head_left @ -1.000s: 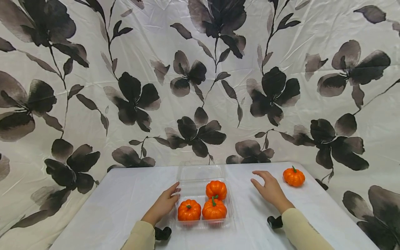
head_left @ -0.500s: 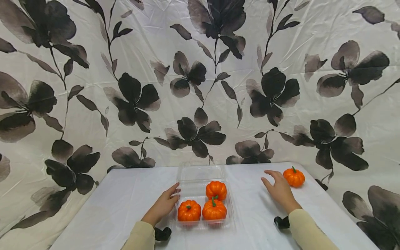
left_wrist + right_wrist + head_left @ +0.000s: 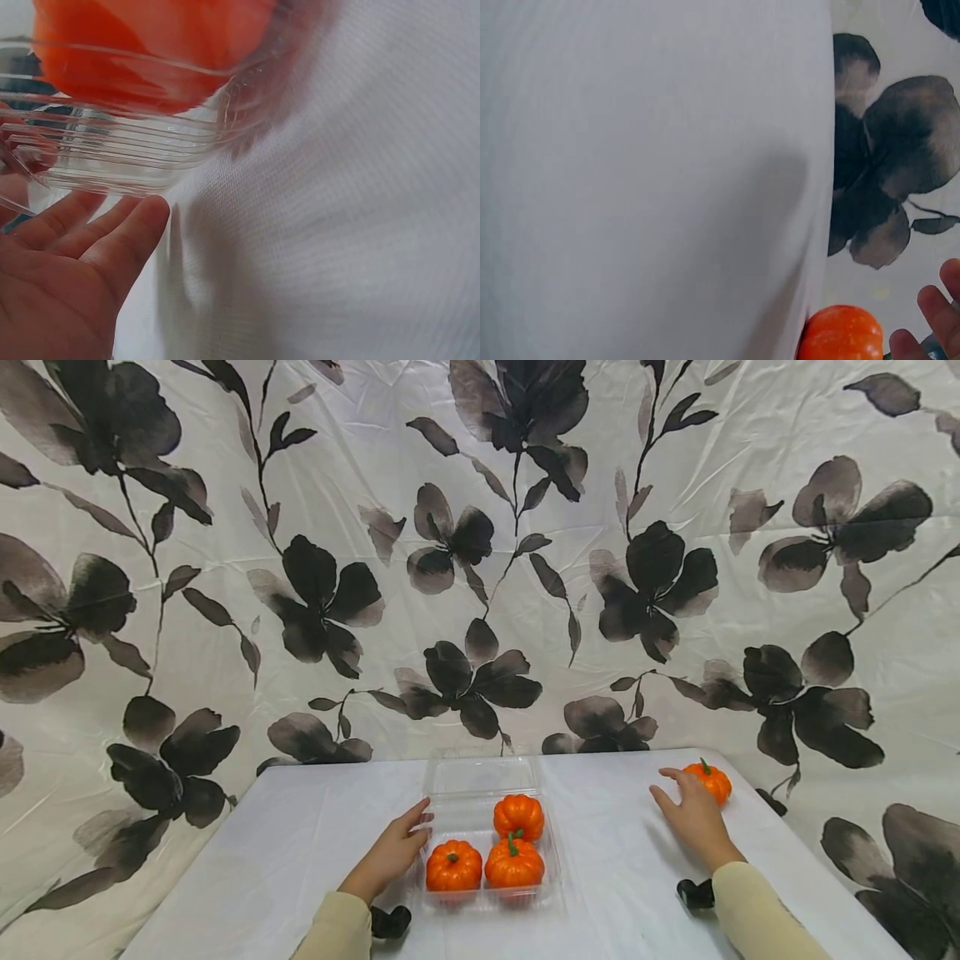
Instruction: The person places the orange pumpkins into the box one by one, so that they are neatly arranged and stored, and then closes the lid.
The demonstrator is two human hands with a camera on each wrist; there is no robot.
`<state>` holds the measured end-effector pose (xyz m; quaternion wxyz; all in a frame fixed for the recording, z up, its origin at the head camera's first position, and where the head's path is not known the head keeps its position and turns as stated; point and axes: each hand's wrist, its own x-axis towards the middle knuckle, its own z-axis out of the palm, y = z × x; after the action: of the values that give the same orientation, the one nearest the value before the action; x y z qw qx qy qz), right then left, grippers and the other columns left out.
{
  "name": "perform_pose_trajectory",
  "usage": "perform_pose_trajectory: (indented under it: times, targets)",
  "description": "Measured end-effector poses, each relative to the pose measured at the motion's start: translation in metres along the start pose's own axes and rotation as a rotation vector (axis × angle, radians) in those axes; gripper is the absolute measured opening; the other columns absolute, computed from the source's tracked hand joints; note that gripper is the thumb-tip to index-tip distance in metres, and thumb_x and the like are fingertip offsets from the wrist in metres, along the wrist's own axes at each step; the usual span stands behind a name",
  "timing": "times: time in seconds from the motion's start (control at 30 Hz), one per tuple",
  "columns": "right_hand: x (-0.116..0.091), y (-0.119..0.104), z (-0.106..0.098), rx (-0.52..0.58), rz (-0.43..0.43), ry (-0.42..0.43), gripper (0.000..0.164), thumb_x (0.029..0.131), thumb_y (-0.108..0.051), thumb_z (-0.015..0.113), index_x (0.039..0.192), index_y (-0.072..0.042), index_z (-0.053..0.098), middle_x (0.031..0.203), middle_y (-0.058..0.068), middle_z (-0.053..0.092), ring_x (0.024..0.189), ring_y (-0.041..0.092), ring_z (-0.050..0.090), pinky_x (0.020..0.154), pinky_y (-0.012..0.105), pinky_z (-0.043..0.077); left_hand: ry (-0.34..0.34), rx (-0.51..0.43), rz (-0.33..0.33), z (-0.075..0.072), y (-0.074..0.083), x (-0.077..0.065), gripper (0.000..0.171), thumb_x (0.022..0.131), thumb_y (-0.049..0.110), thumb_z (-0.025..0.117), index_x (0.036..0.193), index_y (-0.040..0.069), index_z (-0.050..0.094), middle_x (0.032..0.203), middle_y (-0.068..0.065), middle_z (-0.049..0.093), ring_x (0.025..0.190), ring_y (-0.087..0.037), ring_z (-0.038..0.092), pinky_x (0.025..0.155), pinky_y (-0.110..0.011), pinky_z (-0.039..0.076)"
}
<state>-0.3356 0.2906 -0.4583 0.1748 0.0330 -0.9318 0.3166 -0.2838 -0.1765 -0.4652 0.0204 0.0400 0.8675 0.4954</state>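
A clear plastic clamshell box (image 3: 459, 817) lies with its lid raised in the middle of the table. Inside are an orange mini pumpkin (image 3: 453, 865) at front left, another pumpkin (image 3: 514, 863) at front right and a third pumpkin (image 3: 519, 817) behind that one. My left hand (image 3: 393, 850) rests its extended fingers against the box's left side; the left wrist view shows the fingertips (image 3: 154, 210) at the ribbed wall. Farther right, my right hand (image 3: 696, 818), fingers spread, hovers at the near left of a lone pumpkin (image 3: 714, 783), partly covering it. Contact there cannot be told.
A white cloth covers the table (image 3: 315, 835). Behind it hangs a floral-print sheet (image 3: 555, 693). The lone pumpkin lies near the table's far right corner. A black wrist device (image 3: 696, 893) sits under the right wrist, and a similar device (image 3: 390, 922) under the left.
My right hand has moved rightward across the table to the lone pumpkin, now hiding part of it. The left hand, box and pumpkins have stayed put.
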Motion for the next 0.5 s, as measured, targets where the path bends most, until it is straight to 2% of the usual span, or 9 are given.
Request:
perform_pose_trajectory:
  times: [0.23, 0.5]
  targets:
    - [0.001, 0.006, -0.007, -0.009, 0.026, 0.073, 0.052, 0.096, -0.037, 0.056, 0.134, -0.002, 0.050, 0.139, 0.029, 0.040, 0.127, 0.049, 0.039, 0.104, 0.067, 0.033, 0.002, 0.001, 0.010, 0.000, -0.001, 0.001, 0.058, 0.097, 0.013, 0.050, 0.152, 0.008, 0.031, 0.141, -0.022, 0.051, 0.120, -0.038, 0.057, 0.098, -0.053, 0.049]
    - [0.001, 0.010, -0.015, 0.022, 0.076, 0.169, 0.051, 0.094, -0.027, 0.059, 0.136, 0.000, 0.048, 0.138, 0.031, 0.036, 0.123, 0.048, 0.041, 0.105, 0.065, 0.035, 0.002, -0.002, 0.020, 0.000, -0.002, 0.002, 0.058, 0.097, 0.012, 0.049, 0.151, 0.007, 0.031, 0.140, -0.023, 0.051, 0.114, -0.035, 0.059, 0.097, -0.052, 0.050]
